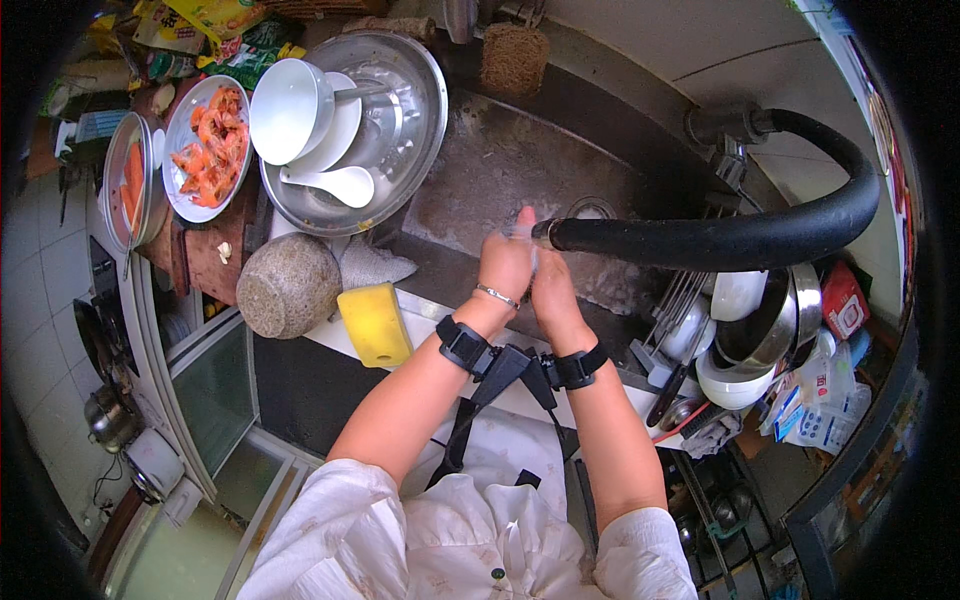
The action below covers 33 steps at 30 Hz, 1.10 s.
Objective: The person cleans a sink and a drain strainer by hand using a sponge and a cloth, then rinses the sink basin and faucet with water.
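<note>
Under the mouth of the black faucet hose [700, 243], my left hand [506, 265] and my right hand [553, 288] are together, with water running over them. They are over the dark metal sink [490, 150] and seem to touch each other. One fingertip points away from me beside the spout; the other fingers are mostly hidden by the hands, spout and water. No object shows in either hand. On the left wrist is a thin bracelet [497, 295], and black straps circle both forearms. A yellow sponge [374, 325] lies on the near rim, left of my left forearm.
A steel basin [415, 125] holds a white bowl [290, 110], a dish and a spoon [345, 185]. Left of it are a plate of shrimp [183, 193] and a stone pot [290, 285]. Steel pans [805, 300] and white bowls [730, 385] crowd the right.
</note>
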### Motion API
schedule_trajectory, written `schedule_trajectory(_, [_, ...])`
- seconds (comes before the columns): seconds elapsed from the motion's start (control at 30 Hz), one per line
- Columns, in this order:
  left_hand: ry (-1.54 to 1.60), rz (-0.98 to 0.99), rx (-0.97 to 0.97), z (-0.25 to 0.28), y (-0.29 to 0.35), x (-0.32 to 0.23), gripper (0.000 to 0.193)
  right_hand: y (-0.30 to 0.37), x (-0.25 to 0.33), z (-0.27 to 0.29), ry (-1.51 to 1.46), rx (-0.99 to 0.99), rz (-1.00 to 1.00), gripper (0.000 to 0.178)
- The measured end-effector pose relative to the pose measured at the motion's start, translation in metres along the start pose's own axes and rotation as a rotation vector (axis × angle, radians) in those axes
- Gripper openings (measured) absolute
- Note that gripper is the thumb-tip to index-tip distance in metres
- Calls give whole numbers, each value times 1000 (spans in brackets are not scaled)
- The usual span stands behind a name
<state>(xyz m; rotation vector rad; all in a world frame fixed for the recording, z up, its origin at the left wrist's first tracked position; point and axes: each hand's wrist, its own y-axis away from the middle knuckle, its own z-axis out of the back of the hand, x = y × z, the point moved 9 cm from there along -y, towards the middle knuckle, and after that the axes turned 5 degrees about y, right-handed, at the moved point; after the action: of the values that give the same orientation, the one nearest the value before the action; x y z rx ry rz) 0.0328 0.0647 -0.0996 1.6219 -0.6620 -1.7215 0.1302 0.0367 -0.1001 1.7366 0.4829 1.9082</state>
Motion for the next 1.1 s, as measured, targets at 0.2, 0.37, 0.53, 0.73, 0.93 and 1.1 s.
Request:
schedule_trajectory(0.2, [152, 66, 72, -1, -3, 0, 47, 0, 7, -7, -129, -18, -25, 33])
schedule_trajectory(0.37, [440, -34, 208, -5, -5, -12, 31, 12, 11, -16, -464, 86, -363, 41])
schedule_trajectory(0.53, [536, -159, 404, -14, 10, -35, 38, 2, 23, -13, -803, 214, -228, 47])
schedule_trajectory(0.73, [159, -447, 280, 11, 8, -44, 44, 7, 36, -18, -846, 206, -212, 42])
schedule_trajectory(0.93, [298, -333, 288, 16, 10, -43, 39, -2, 15, -15, -902, 165, -195, 27])
schedule_trajectory(1.1, [46, -533, 273, 6, 17, -39, 44, -7, 11, -12, -924, 63, -170, 20])
